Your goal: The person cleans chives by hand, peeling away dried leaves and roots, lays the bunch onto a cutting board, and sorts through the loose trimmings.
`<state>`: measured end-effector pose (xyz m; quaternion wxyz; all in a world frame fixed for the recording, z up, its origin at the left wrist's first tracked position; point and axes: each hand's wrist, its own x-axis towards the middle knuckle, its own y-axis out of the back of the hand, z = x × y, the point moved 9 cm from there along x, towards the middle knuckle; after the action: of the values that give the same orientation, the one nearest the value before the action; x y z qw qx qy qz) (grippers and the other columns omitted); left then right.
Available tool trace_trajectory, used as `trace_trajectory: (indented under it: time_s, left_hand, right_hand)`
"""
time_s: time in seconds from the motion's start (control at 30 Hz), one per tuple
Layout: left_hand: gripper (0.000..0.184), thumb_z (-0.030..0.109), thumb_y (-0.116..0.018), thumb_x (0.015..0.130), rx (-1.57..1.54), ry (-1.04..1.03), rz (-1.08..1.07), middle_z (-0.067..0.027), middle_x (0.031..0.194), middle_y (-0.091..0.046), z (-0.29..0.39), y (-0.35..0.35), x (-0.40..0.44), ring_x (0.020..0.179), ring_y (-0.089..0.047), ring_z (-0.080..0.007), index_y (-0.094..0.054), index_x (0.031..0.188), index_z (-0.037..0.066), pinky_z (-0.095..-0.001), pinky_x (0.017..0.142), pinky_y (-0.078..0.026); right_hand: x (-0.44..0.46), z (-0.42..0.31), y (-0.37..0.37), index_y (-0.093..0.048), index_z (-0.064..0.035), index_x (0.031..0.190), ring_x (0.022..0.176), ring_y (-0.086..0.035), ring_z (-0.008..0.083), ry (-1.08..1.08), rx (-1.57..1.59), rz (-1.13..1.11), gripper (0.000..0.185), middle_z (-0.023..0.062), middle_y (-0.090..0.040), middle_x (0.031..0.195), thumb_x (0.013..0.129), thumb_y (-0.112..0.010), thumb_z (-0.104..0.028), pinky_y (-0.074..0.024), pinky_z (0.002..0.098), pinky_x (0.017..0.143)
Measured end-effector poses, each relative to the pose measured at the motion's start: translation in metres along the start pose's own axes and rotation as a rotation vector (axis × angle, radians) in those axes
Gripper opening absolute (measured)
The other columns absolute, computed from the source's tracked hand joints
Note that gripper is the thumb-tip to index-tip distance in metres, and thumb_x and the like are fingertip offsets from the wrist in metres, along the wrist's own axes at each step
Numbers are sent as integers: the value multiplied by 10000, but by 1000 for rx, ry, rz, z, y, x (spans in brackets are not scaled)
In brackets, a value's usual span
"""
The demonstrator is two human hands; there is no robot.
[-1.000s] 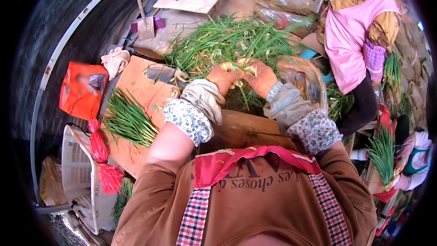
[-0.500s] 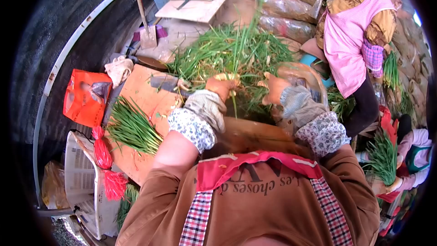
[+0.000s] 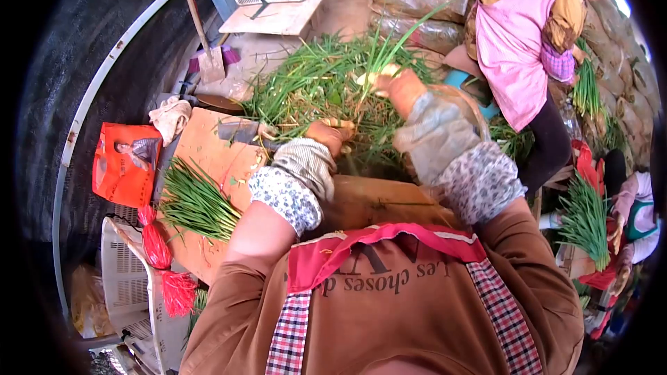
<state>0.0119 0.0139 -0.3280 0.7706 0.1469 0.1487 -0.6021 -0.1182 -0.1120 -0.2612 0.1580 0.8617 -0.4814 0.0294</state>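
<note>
Head view: greens, two hands apart, board with bundle.
Left hand (image 3: pixel 330 137): at the near edge of the loose greens (image 3: pixel 299 94), fingers curled; grip cannot be told. Right hand (image 3: pixel 401 92): farther forward, over the right part of the greens, fingers at some upright leaves (image 3: pixel 383 52); whether closed on them cannot be told. Greens: heaped, ahead of the person. Board (image 3: pixel 198 140), at left: bearing one bundle (image 3: pixel 198 198), leaves toward the upper left, and, near the left hand, a knife (image 3: pixel 238 130). Cloth (image 3: pixel 170 118): at the board's far left corner. Red bag (image 3: pixel 126 167): left of the board. Co-worker (image 3: pixel 517 42), pink apron: beyond the right hand, at right.
</note>
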Motion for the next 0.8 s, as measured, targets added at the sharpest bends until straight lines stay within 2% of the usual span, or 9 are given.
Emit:
trace_trajectory:
  time_s: [0.03, 0.13, 0.27, 0.33, 0.43, 0.57, 0.67, 0.73, 0.8]
  left_hand:
    - [284, 242, -711, 700, 265, 71, -88, -93, 692, -635, -5, 1, 0, 495, -529, -165, -641, 817, -8, -298, 449, -429]
    - [385, 336, -710, 690, 768, 120, -196, -116, 713, -630, 9, 11, 5, 558, -546, -194, -634, 813, -20, -321, 554, -455]
    - [342, 270, -673, 732, 653, -189, 109, -102, 836, -640, 66, 24, 14, 731, -586, -187, -618, 923, -8, -294, 716, -446]
    - [272, 222, -620, 779, 199, -379, -10, -59, 877, -632, 111, 3, -15, 812, -557, -167, -614, 956, 16, -299, 745, -433]
    - [230, 217, -598, 794, -29, -279, -275, -39, 911, -627, 108, -18, -18, 840, -539, -149, -625, 931, 35, -296, 782, -413]
    - [173, 195, -565, 815, -210, -327, 32, -23, 925, -623, 106, 20, -21, 884, -524, -143, -637, 904, 65, -315, 847, -379]
    - [155, 182, -577, 808, -367, -354, 243, -9, 823, -623, 105, 61, -23, 736, -509, -126, -658, 881, 71, -263, 691, -396]
    - [209, 175, -564, 824, -384, -286, 275, -48, 940, -606, 103, 70, -30, 889, -518, -171, -597, 970, 29, -284, 823, -386]
    - [258, 166, -560, 830, -383, -262, 305, -78, 1006, -593, 102, 74, -34, 971, -524, -202, -557, 1023, -5, -296, 894, -382]
  right_hand:
    - [5, 3, 9, -607, -16, 929, 666, -588, 183, 105, -161, -6, 192, 87, -629, 809, 819, -553, -164, -474, 298, 603]
    - [-12, -19, 13, -591, 31, 942, 708, -601, 171, -290, 93, -84, 247, 92, -627, 811, 826, -544, -183, -487, 291, 606]
    - [-20, -30, 2, -578, 70, 930, 754, -607, 169, -315, -9, -201, 295, 88, -626, 804, 828, -542, -205, -495, 279, 617]
    - [-20, -38, -12, -591, 39, 906, 712, -608, 166, -176, -134, -305, 274, 96, -622, 790, 816, -554, -217, -486, 273, 618]
    - [-29, -63, -31, -583, 11, 901, 626, -600, 164, -62, -172, -405, 255, 109, -626, 763, 817, -543, -226, -485, 272, 625]
    - [-43, -48, -40, -572, -10, 869, 583, -592, 136, -251, 54, -482, 179, 91, -628, 695, 834, -500, -171, -485, 246, 571]
    - [-59, 5, -33, -569, -12, 857, 555, -586, 132, -378, -190, -574, 160, 77, -610, 642, 846, -435, -99, -481, 251, 523]
    - [-79, -37, -32, -564, -4, 885, 674, -608, 150, -423, -519, -604, 148, 103, -627, 756, 830, -447, -76, -493, 267, 595]
    - [-63, -40, -44, -466, 25, 1056, 876, -551, 208, -136, -507, -522, 299, 161, -530, 994, 810, -516, -138, -446, 285, 751]
